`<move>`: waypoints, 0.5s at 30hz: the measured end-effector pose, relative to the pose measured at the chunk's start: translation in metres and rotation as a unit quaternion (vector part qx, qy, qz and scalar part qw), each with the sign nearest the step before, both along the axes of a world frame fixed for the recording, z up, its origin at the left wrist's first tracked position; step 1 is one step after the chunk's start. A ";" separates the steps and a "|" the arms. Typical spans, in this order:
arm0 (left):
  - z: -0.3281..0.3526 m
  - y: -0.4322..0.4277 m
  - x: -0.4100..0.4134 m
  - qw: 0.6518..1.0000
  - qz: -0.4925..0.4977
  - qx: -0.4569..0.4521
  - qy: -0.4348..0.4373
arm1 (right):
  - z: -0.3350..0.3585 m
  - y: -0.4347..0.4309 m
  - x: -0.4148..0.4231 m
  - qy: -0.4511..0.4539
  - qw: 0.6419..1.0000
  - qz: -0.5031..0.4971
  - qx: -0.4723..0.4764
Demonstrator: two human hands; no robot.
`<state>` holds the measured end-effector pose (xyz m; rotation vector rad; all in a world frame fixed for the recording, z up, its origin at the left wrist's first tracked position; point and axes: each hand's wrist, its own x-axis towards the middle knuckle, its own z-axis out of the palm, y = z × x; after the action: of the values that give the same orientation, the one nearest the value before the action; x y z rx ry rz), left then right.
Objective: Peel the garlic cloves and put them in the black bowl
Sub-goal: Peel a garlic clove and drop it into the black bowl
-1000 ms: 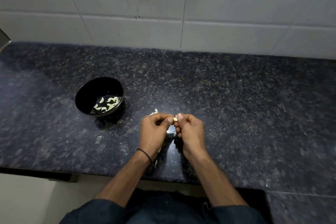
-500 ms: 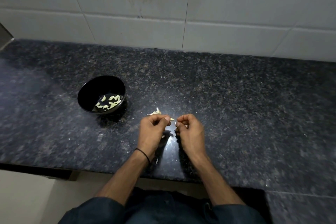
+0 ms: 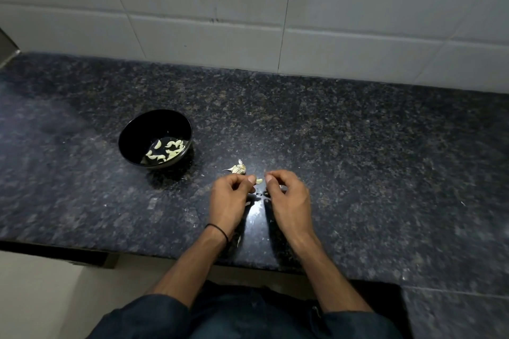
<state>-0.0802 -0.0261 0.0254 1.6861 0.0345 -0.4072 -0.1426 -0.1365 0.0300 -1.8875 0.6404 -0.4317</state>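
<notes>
As only the head view is on hand, all notes come from it. Left hand point(image 3: 231, 195) sits low over the near middle of the table point(image 3: 358, 159), thumb and fingertips pinching a small pale clove point(image 3: 259, 181) that pokes out right of the thumb. Right hand point(image 3: 289, 197) is just right of it with a small gap between, fingers curled, thumb tip aimed at the clove. Cannot tell whether it pinches a bit of skin or nothing; a pale glint under its fingers could be skin or shine off the stone.

Judged: the hands are set close so one steadies the clove while the other picks skin off. This is the peeling step, and the clove looks mostly bare, so the drop is likely soon. Bowl point(image 3: 143, 129) stands left of the hands and a bit farther, probably put there for a short drop. Peeled cloves point(image 3: 165, 150) lie in its bottom, count not readable.

Bulb piece point(image 3: 238, 168) with papery skin lies on the table just beyond the left hand, apart from hand and bowl. How many cloves it holds is unclear. Pale scrap point(image 3: 239, 241) by the left wrist is partly hidden by the arm. Black band point(image 3: 219, 230) is on that wrist. Both palms face down, so the insides of both grips are hidden. Tiled wall point(image 3: 330, 22) is at the far side, with a fixture at the top cut off.
</notes>
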 end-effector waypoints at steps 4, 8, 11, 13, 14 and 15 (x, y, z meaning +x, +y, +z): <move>0.000 0.002 -0.001 0.999 -0.018 0.021 -0.022 | -0.006 -0.001 0.002 0.014 1.000 0.009 0.021; -0.001 0.001 -0.001 0.999 -0.042 0.003 -0.020 | -0.006 -0.002 0.004 0.021 0.998 -0.015 0.055; -0.001 0.000 -0.001 0.999 -0.045 -0.020 0.002 | -0.005 0.000 0.004 0.012 0.998 -0.025 0.059; 0.000 0.000 -0.002 0.998 -0.051 -0.038 0.023 | -0.005 0.002 0.004 0.009 0.998 -0.029 0.052; 0.000 0.000 -0.003 0.997 -0.049 -0.046 0.032 | -0.005 0.003 0.004 0.008 0.998 -0.032 0.049; 0.000 0.000 -0.002 0.997 -0.045 -0.052 0.041 | -0.005 0.004 0.004 0.005 0.998 -0.035 0.046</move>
<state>-0.0827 -0.0264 0.0258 1.5708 -0.0014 -0.5374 -0.1385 -0.1323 0.0254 -1.7853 0.7233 -0.4306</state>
